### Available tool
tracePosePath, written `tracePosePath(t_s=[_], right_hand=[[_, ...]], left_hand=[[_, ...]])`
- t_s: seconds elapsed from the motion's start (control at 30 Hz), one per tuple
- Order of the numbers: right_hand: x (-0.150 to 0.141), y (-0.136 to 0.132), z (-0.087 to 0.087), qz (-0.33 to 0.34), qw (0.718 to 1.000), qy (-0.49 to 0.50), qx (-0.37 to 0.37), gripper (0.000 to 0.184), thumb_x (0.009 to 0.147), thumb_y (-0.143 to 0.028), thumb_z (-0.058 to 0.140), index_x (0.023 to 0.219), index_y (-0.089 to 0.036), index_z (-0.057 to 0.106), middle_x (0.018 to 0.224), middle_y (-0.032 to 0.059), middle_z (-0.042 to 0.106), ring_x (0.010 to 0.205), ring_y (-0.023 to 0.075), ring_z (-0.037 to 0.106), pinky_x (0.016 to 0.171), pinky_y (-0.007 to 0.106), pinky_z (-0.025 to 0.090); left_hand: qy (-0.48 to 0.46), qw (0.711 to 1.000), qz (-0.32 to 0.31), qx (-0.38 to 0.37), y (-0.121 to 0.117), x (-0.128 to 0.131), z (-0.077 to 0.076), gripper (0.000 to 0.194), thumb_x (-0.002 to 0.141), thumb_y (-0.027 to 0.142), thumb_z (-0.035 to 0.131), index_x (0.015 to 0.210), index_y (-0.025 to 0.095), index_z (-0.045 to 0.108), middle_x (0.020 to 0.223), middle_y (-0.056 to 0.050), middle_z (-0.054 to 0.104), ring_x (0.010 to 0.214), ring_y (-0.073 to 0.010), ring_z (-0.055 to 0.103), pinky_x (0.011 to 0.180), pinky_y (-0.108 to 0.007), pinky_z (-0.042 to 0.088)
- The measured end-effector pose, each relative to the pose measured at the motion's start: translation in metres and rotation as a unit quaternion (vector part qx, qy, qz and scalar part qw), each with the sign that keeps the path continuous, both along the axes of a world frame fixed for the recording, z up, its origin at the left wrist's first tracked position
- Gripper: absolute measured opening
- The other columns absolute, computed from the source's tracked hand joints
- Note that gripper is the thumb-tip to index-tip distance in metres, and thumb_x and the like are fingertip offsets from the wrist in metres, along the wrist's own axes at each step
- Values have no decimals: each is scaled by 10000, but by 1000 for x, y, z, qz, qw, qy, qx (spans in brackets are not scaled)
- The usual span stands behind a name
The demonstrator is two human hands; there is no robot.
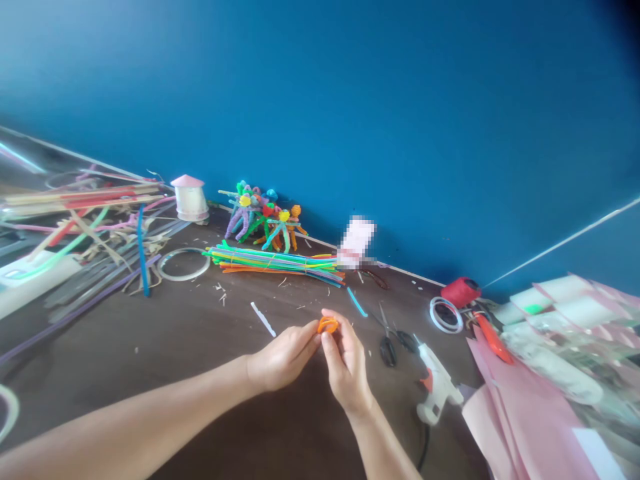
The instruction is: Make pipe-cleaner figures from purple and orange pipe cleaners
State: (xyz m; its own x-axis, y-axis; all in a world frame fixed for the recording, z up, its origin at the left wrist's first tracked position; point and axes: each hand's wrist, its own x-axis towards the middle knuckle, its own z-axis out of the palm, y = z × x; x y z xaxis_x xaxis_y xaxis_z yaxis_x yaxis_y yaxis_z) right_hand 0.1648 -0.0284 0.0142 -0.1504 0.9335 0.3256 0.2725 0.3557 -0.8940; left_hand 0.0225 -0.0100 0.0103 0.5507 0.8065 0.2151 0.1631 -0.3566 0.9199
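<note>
An orange coiled pipe cleaner [327, 325] is held between my two hands above the dark table. The fingers of my left hand [287, 358] are pressed together at its left side. My right hand [347, 367] pinches it from the right, thumb in front and fingers curled behind. Beyond the hands lies a bundle of coloured pipe cleaners [275, 261]. A short white piece [263, 319] and a short blue piece [357, 303] rest on the table close by. To the right of my right hand are black-handled scissors [387, 351].
Small pipe-cleaner figures [265, 213] stand by the blue wall. A white glue gun [437, 383], pink sheets [530, 420] and a red thread spool [461, 292] lie on the right. On the left are a clear tape ring [183, 265], a pink-topped white container [190, 200] and piled sticks.
</note>
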Motion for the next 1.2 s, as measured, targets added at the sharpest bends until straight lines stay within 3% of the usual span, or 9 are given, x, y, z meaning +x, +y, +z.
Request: tracePosePath(t_s=[0.2,0.47,0.7,0.83,0.9,1.0,1.1,1.2], right_hand=[[-1,-1,-3,-7,1000,-2,7,303,852,-222,427,1152,-196,463,1132,95,534,1028,207,517,877,336,422],[-1,-1,-5,-5,1000,-21,16,352,857,-207,412,1208,-196,431,1173,108,509,1065,216,495,881,356,429],[-2,1,-8,-28,999,-27,31,387,828,-208,463,1211,-175,420,1136,105,532,974,193,548,811,311,471],[-4,2,-7,-42,998,-24,39,369,816,-210,482,1182,-186,438,1098,88,549,902,175,567,743,276,487],[-3,2,-7,-43,998,-19,39,341,815,-209,482,1154,-189,457,1069,80,555,861,164,571,722,270,485],[-3,3,-7,-35,999,2,19,333,812,-213,488,1142,-188,453,954,58,579,756,140,575,669,260,487],[-2,4,-8,-25,999,31,1,340,812,-217,495,1145,-187,434,905,43,580,747,134,573,676,260,485],[-2,5,-9,-22,999,44,-2,343,823,-221,479,1160,-183,425,883,39,571,746,131,567,684,264,482]], left_hand=[[30,999,9,36,0,0,-4,272,882,269,276,1055,158,454,770,-60,560,614,-136,471,590,-238,319],[16,997,28,71,0,1,-11,235,877,258,304,1030,175,461,737,-38,555,600,-130,483,581,-234,332],[108,989,31,95,1,0,-8,198,878,252,267,923,167,440,673,-23,537,535,-126,466,518,-234,301],[113,989,41,85,1,0,-4,189,870,255,283,886,169,450,625,-12,498,499,-119,426,500,-243,268],[72,996,34,41,1,1,-2,209,868,289,297,872,168,467,653,-18,497,529,-116,429,517,-241,285],[-43,989,-19,-141,2,3,-4,265,853,382,318,853,163,468,586,17,420,485,-90,371,471,-218,295],[-162,924,-77,-338,5,4,-8,283,819,445,366,823,169,426,517,72,289,413,-57,257,396,-182,237],[-217,876,-97,-420,9,3,-10,251,810,426,399,759,181,391,502,82,290,389,-45,235,383,-168,228]])
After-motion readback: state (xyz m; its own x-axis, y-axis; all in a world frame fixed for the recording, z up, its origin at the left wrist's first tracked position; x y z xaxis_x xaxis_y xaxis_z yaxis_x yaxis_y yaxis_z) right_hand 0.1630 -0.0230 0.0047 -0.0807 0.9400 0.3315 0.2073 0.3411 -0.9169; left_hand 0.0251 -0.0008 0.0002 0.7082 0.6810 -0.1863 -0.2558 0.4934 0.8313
